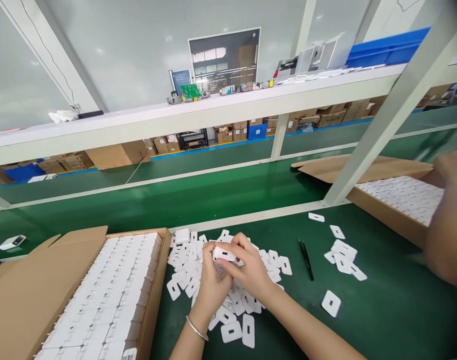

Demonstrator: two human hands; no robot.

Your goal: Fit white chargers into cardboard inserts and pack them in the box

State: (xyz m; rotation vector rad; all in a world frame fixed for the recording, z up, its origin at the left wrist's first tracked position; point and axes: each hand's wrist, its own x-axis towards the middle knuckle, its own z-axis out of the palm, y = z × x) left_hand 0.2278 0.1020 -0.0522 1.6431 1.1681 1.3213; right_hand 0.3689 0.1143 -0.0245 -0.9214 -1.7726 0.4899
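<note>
Between my two hands is a small white plastic housing (224,254) with a dark rectangular slot. My left hand (213,272) is closed around its left side. From the right, my right hand (247,265) pinches it with thumb and fingers. Underneath and around both hands lies a loose heap of flat white plates (231,331) with rectangular cut-outs. A boxy white piece (182,236) rests at the heap's back left. Black tweezers (306,259) lie on the green table to the right of my hands.
An open carton (159,280) packed with white pieces stands at left. Another filled carton (389,212) is at right, beside a co-worker's blurred arm (448,225). Several plates (343,255) lie near it. A slanted post (386,110) and shelf (213,111) rise behind.
</note>
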